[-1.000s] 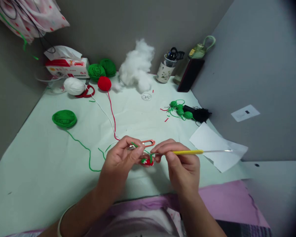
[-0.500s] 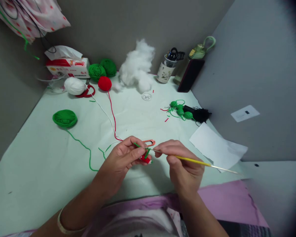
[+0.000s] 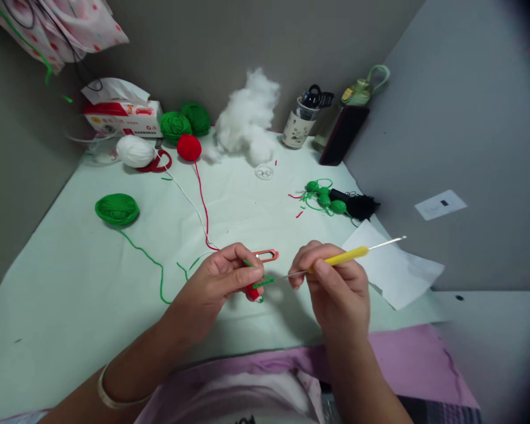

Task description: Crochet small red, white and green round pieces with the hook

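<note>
My left hand [image 3: 218,280] is closed in a pinch on a small red crocheted piece [image 3: 252,292] with green yarn worked into it. My right hand [image 3: 335,288] is closed round a yellow-handled crochet hook [image 3: 340,257]; its metal tip points left into the green stitches by the piece, and its other end sticks up to the right. A green strand [image 3: 145,256] runs from my left hand back to a flat green yarn ball [image 3: 116,209]. Both hands hover just above the pale green table [image 3: 70,294].
An orange clip [image 3: 265,255] lies just behind my hands. White [image 3: 135,151], red [image 3: 189,147] and two green yarn balls [image 3: 185,122], a tissue box [image 3: 123,118], stuffing [image 3: 247,121], a cup with scissors [image 3: 298,125] and a bottle [image 3: 357,94] stand at the back. Green crocheted pieces [image 3: 324,197] and white paper [image 3: 393,271] lie right.
My right hand tilted the hook so its far end rose from low right to up right. It pulled a little away from the red piece, drawing green yarn out. My left hand lowered the piece slightly.
</note>
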Demonstrator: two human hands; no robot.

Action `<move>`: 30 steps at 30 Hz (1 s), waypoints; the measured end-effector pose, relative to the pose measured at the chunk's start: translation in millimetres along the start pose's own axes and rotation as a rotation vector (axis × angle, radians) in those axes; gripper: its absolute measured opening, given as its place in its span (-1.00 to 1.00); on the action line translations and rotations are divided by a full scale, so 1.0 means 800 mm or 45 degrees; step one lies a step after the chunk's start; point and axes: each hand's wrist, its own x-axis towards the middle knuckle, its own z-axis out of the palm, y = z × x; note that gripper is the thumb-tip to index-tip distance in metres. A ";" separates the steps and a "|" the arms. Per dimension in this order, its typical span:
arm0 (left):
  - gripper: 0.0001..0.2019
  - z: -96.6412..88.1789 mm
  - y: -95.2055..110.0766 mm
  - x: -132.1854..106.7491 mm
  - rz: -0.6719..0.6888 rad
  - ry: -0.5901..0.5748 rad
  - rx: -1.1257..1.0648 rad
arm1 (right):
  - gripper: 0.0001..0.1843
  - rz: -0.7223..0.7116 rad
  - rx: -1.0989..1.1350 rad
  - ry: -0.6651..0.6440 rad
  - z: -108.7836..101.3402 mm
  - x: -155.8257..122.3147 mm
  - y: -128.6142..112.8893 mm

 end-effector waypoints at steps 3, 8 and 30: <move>-0.83 0.001 0.002 -0.001 0.000 -0.038 0.008 | -0.81 0.144 0.137 -0.001 0.001 0.004 -0.003; -0.81 0.000 0.006 -0.001 0.030 -0.061 0.082 | -0.81 0.324 0.343 -0.077 0.005 0.006 0.002; -0.76 -0.037 0.053 0.026 0.295 0.017 0.416 | -0.78 0.780 0.593 -0.001 0.031 0.079 -0.003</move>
